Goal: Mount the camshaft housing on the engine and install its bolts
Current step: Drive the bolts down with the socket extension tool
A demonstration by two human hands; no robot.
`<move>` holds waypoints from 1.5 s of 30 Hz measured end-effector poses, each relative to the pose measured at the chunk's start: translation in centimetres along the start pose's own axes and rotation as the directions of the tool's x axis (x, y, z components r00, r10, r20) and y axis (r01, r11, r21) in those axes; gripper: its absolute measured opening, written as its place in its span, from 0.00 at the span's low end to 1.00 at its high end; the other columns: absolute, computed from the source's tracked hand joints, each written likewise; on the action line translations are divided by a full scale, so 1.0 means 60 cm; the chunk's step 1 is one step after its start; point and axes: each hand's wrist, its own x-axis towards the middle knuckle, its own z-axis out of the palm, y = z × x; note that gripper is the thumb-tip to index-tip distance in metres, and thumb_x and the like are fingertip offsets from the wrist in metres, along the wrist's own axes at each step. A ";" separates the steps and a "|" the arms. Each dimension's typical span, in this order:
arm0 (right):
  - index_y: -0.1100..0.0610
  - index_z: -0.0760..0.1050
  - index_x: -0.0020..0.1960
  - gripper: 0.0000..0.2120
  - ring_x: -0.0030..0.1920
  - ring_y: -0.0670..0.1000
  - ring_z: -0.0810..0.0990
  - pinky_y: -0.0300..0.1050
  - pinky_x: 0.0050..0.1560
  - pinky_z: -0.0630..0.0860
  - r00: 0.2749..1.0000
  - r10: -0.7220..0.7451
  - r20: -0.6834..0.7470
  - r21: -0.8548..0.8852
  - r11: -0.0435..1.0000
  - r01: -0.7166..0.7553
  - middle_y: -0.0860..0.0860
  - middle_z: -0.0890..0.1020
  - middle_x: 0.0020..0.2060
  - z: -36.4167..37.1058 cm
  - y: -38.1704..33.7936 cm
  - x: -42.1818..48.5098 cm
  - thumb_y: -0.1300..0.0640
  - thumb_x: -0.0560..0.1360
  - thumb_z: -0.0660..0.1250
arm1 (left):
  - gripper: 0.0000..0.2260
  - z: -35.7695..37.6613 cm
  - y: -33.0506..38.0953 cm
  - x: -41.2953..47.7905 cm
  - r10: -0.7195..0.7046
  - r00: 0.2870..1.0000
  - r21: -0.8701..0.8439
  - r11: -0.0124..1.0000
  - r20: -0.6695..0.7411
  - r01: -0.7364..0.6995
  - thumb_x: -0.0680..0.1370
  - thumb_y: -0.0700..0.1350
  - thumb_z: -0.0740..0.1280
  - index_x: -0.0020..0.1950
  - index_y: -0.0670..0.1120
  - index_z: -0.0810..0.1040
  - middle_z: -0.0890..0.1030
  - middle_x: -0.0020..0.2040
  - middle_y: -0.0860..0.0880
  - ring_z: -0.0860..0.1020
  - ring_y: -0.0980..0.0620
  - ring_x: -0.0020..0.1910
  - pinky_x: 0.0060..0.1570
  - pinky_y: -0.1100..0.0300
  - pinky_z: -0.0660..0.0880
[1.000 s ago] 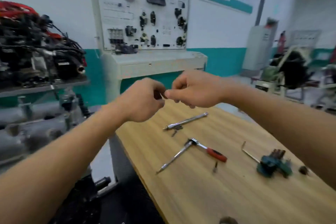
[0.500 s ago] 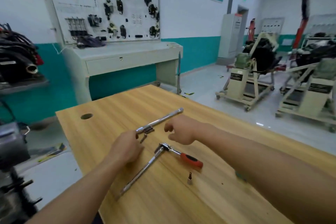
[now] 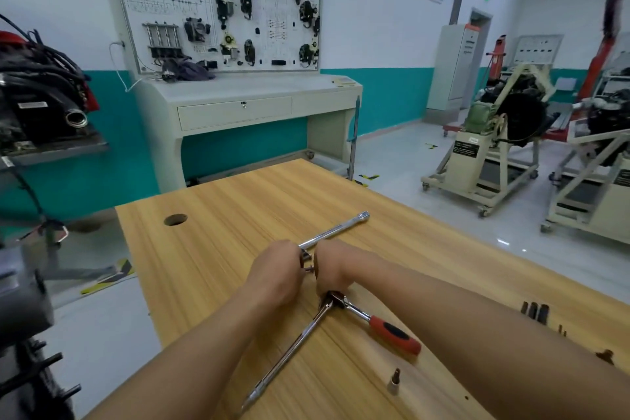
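Both my hands are down on the wooden table (image 3: 218, 249), close together with fingers curled. A small dark bolt (image 3: 309, 269) shows in the gap between them. My left hand (image 3: 276, 271) pinches one end and my right hand (image 3: 332, 266) pinches the other. A second small dark piece (image 3: 304, 254) sits just above it, at the near end of a long chrome extension bar (image 3: 335, 231). The fingertips are hidden behind the hands. Part of the engine (image 3: 20, 300) stands at the left edge; no camshaft housing can be made out.
A red-handled ratchet (image 3: 392, 331) with a long chrome extension (image 3: 289, 349) lies just below my right hand. A small socket bit (image 3: 394, 378) stands nearer me, and dark sockets (image 3: 535, 310) lie at the right. The table has a round hole (image 3: 175, 219).
My hands came down from chest height, where they pinched something small, to the table. They separated briefly, then closed in together on the bolts by the extension bar. The view turned right.
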 end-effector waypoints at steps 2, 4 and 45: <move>0.60 0.79 0.42 0.07 0.38 0.52 0.75 0.43 0.34 0.70 1.000 0.015 -0.023 -0.009 1.000 -0.015 0.54 0.78 0.37 0.000 0.009 0.001 0.57 0.75 0.70 | 0.05 0.006 0.007 0.008 0.005 1.000 0.009 1.000 -0.008 -0.005 0.77 0.42 0.66 0.46 0.44 0.82 0.79 0.43 0.47 0.78 0.48 0.41 0.39 0.54 0.76; 0.61 0.81 0.48 0.06 0.41 0.52 0.77 0.43 0.35 0.71 0.996 0.051 -0.076 0.064 0.997 -0.046 0.54 0.80 0.42 0.003 0.023 0.006 0.59 0.75 0.70 | 0.05 0.012 0.011 0.014 0.000 1.000 0.019 1.000 -0.005 0.000 0.77 0.42 0.66 0.47 0.44 0.81 0.80 0.44 0.47 0.79 0.47 0.41 0.39 0.54 0.76; 0.58 0.79 0.63 0.18 0.59 0.51 0.79 0.42 0.58 0.76 0.899 -0.018 -0.438 0.481 0.840 0.251 0.53 0.82 0.59 -0.060 -0.116 0.039 0.68 0.75 0.65 | 0.06 -0.115 -0.061 -0.133 -0.279 0.813 -0.842 -0.356 0.511 0.406 0.68 0.43 0.55 0.32 0.47 0.68 0.64 0.27 0.49 0.60 0.53 0.22 0.20 0.66 0.54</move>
